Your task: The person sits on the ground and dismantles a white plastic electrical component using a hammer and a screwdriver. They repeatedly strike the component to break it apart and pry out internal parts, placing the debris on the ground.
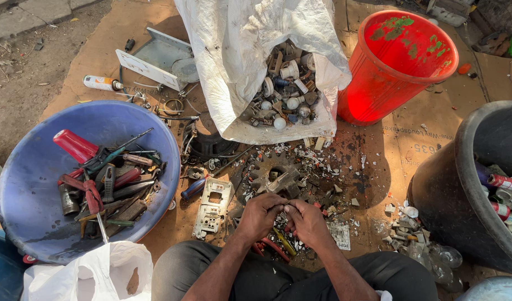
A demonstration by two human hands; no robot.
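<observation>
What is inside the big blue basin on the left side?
The blue basin holds a heap of hand tools: pliers with red handles, screwdrivers, a red-handled tool and dark metal pieces. What lies beneath the heap is covered. Both hands work away from it.

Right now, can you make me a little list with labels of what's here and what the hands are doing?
left hand: pinching a small part, fingertips meeting the right's
right hand: on the same small part; too tiny to name
under hands: pliers with red handles
blue basin: holds screwdrivers and other tools
white sack: open, full of small scrap parts
red bucket: tilted, beside sack
black tub: holds spray cans
ground: cardboard littered with broken bits
</observation>
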